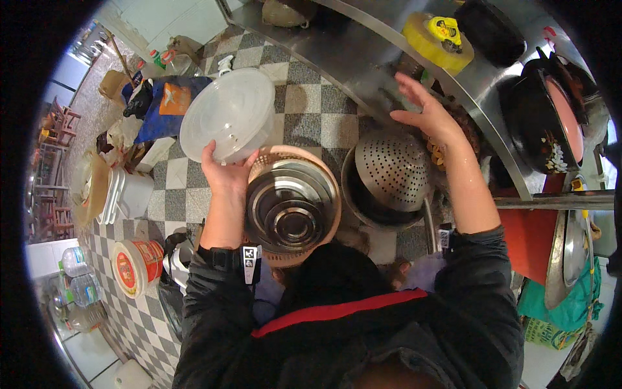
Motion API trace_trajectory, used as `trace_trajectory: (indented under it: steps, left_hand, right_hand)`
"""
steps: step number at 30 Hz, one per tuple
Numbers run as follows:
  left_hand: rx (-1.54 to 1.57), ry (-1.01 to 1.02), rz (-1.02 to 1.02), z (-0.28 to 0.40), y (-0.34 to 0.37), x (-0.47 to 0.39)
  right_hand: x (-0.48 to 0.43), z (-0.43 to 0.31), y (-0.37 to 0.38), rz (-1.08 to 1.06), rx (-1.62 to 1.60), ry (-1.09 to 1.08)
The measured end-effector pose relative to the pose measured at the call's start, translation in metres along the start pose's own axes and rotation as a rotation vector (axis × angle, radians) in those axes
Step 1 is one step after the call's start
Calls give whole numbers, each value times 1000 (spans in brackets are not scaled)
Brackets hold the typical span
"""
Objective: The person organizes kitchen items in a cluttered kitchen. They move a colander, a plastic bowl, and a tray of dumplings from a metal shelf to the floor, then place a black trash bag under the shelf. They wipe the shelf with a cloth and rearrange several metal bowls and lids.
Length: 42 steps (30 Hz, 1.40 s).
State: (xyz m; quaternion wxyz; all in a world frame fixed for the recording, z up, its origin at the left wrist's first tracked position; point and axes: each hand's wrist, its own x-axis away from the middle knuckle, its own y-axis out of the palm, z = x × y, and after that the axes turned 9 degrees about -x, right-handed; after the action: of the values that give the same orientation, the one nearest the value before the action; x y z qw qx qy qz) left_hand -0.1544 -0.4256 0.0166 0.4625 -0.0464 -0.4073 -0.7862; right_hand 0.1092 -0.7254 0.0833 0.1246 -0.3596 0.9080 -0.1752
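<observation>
My left hand (226,167) grips the near edge of a round translucent plastic container (231,109), which is tilted above the tiled floor. My right hand (425,114) is raised with its fingers apart and holds nothing, close to the lower metal shelf. Beneath my left hand, several nested metal bowls (291,214) sit in a tan plastic basket (335,194). Below my right hand a perforated metal colander (391,170) leans in a dark metal pan (359,209) with a long handle.
Metal shelving (335,44) curves across the top and right, bearing a yellow tape measure (444,30) on a roll of tape (423,39) and black pans (534,116). To the left stand a white bucket (131,194), a red and white tub (138,267) and a blue bag (165,104).
</observation>
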Motion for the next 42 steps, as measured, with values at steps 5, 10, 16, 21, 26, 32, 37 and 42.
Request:
trace_trajectory:
  steps: [5, 10, 16, 21, 26, 32, 37, 42]
  left_hand:
    - [-13, -27, 49, -2, 0, -2]
    - [21, -41, 52, -3, -4, -8]
    - [-2, -83, 85, -8, 2, -11]
    - [-3, -98, 81, -13, 13, -7]
    - [-35, -77, 97, -17, 15, 2]
    - [-46, -65, 104, -11, 9, 8]
    - [-61, -75, 108, -12, 9, 8]
    - [-64, -84, 96, -13, 12, 6]
  right_hand:
    - [28, 53, -40, -439, 119, 343]
    - [88, 74, -95, -558, 176, 816]
    - [105, 63, -136, -472, 91, 1001]
    - [97, 87, -133, -338, 186, 836]
    - [113, 129, -98, -140, 1079, 525]
    - [105, 159, -104, -176, 1153, 543]
    - [105, 171, -151, 50, 799, 246]
    - [102, 174, -168, 250, 538, 427]
